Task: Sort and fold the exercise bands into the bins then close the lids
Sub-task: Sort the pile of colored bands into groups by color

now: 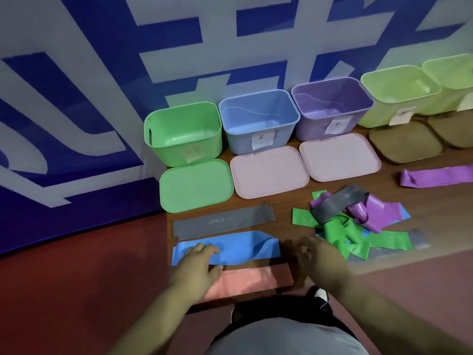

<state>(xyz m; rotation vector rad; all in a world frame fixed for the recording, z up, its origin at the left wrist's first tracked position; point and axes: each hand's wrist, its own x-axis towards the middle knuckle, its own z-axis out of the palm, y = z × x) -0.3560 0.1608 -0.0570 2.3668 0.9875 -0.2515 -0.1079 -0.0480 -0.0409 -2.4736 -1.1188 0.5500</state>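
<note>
Along the top of the bench (pixel 285 204) stands a row of open bins: a green bin (pixel 184 146), a blue bin (pixel 242 142), a purple bin (pixel 313 129) and two yellow-green bins (pixel 376 116) running off the upper right of the frame. Each lid lies flat in front of its bin: a green lid (pixel 195 184), two pink lids (pixel 268 171) and two brown lids (pixel 404 140). Lower centre, three bands lie stretched out side by side: a grey band (pixel 222 221) highest, a blue band (pixel 240 245) below it and a pink band (pixel 253 279) lowest. The left hand (pixel 197 262) rests on the left end of the blue band, fingers bent and tips pressing down on it, its heel over the pink band. The right hand (pixel 317 257) is blurred; it hangs over bare bench just right of the blue band with its fingers loosely spread, holding nothing. The hands are well apart. Right of centre lies a tangled pile of bands (pixel 340 234), green, purple, grey and blue, and a single purple band (pixel 437 176) lies apart at the right edge of the frame.
</note>
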